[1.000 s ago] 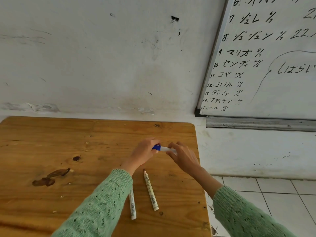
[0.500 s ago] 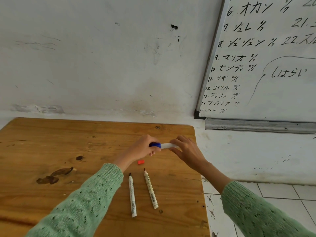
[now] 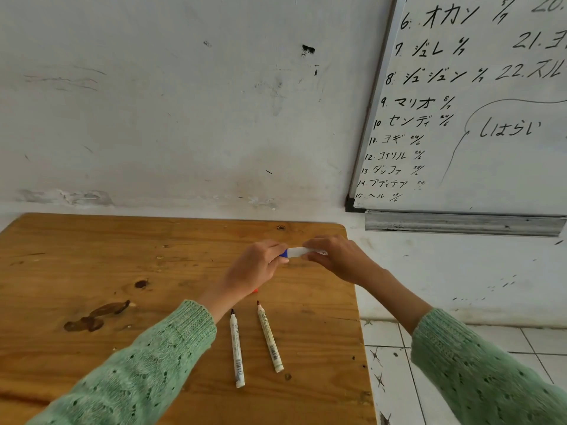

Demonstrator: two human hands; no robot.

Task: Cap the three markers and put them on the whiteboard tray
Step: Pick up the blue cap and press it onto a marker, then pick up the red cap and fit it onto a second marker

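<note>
A white marker with a blue cap (image 3: 297,252) is held level above the wooden table (image 3: 92,256). My left hand (image 3: 256,266) grips its blue cap end, and my right hand (image 3: 334,256) grips the white barrel. Two uncapped white markers lie side by side on the table nearer to me: one with a black tip (image 3: 237,348) and one with a brown-red tip (image 3: 270,335). A small red cap (image 3: 255,290) peeks out just under my left wrist. The metal whiteboard tray (image 3: 460,223) hangs on the wall to the upper right.
The whiteboard (image 3: 491,102) with black writing fills the upper right. The table's right edge stops short of the tray, with tiled floor (image 3: 460,363) below. Dark stains (image 3: 92,317) mark the table's left part.
My hands with the blue-capped marker have shifted slightly away from me. The red cap, hidden a second ago, now shows beside my left wrist, and both lying markers are fully uncovered.
</note>
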